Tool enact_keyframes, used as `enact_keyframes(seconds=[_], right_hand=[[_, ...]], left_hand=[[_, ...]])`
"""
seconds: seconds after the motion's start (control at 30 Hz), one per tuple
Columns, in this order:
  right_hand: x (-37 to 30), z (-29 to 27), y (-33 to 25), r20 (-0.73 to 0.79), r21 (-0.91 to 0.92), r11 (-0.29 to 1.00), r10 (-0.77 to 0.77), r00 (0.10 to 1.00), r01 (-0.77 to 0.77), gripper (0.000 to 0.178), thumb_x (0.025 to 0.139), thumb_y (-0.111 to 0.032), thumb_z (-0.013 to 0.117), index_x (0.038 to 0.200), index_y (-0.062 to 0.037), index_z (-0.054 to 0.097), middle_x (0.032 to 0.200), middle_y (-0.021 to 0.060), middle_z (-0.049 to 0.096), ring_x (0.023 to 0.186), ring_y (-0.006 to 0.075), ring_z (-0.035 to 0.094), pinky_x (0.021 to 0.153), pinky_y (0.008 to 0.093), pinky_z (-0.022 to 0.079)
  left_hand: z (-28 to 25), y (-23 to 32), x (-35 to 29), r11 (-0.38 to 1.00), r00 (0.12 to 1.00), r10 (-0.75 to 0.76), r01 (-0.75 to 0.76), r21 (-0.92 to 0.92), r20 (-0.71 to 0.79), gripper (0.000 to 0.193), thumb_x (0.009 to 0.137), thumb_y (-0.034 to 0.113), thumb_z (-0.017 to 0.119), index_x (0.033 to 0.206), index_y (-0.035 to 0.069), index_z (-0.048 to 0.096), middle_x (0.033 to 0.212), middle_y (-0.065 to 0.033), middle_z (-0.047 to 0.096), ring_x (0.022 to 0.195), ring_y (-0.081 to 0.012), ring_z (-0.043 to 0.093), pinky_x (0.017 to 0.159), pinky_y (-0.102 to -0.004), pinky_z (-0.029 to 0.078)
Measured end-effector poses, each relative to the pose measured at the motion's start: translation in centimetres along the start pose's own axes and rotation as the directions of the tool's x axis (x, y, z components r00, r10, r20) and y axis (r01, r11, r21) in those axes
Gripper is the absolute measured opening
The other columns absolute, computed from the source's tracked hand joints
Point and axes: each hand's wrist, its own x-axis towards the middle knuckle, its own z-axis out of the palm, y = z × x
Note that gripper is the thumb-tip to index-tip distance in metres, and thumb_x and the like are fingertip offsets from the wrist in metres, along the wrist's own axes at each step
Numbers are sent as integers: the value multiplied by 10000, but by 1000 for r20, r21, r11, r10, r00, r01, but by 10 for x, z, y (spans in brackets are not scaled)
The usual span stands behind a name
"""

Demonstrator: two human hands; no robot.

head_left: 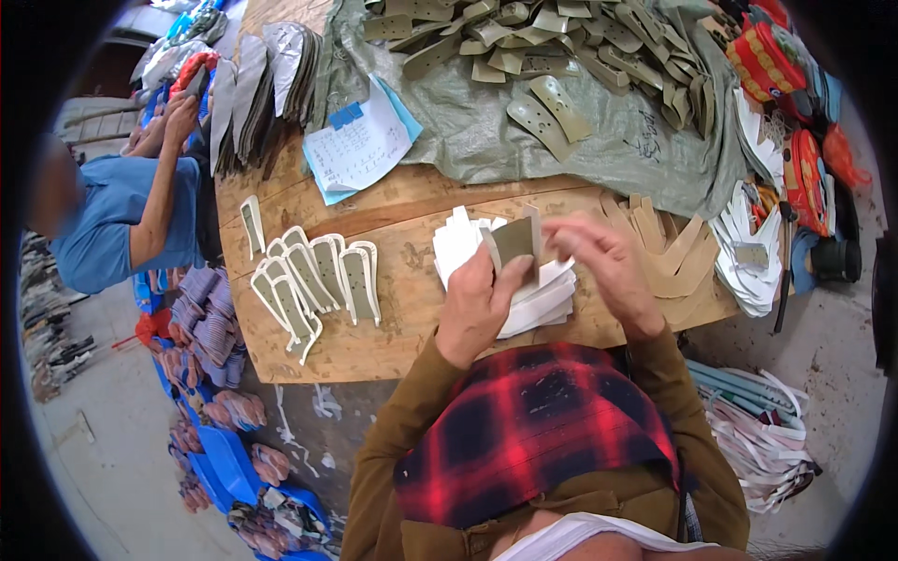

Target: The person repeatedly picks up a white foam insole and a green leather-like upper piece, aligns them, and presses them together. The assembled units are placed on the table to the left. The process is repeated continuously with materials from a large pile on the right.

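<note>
A small manufacturing workshop is shown. A wooden worktop (393, 337) is covered with batches of cut parts: olive pieces (552, 56) heaped at upper centre, white-backed pieces (313, 280) laid in rows at centre left. Stacked material (215, 374) is seen on the concrete floor (122, 449) at lower left.

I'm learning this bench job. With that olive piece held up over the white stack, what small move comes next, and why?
Probably lay it beside the finished row at the left. The left hand pinches the flat olive-green cut piece above the stack of white backing pieces, the right hand fingers its edge, and similar pieces already lie there.
</note>
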Motion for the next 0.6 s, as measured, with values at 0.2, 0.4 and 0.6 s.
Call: enact_keyframes(seconds=[0.2,0.4,0.6], right_hand=[[0,8,14,122,272,956,83,989,-114,154,934,-121,637,1005,9,682,759,-6,588,615,45,502,553,205,399],[-4,22,15,-48,390,908,184,982,-151,203,956,-172,623,783,-67,611,636,-61,509,551,8,444,488,188,337],[4,34,26,-273,209,972,-47,961,107,296,987,-211,586,730,-72,541,634,-82,435,566,9,372,476,220,303]], left_hand=[[-3,14,-7,938,972,-99,163,-307,214,269,975,181,560,1153,-21,565,909,-155,683,833,-204,661,751,-324,511],[-3,3,-11,907,896,-151,293,-302,417,272,963,227,583,1092,-12,600,843,-132,665,764,-214,649,685,-345,502],[6,17,2,996,996,-4,12,-90,88,234,951,227,596,984,-4,611,751,-136,608,662,-247,615,607,-384,476]])
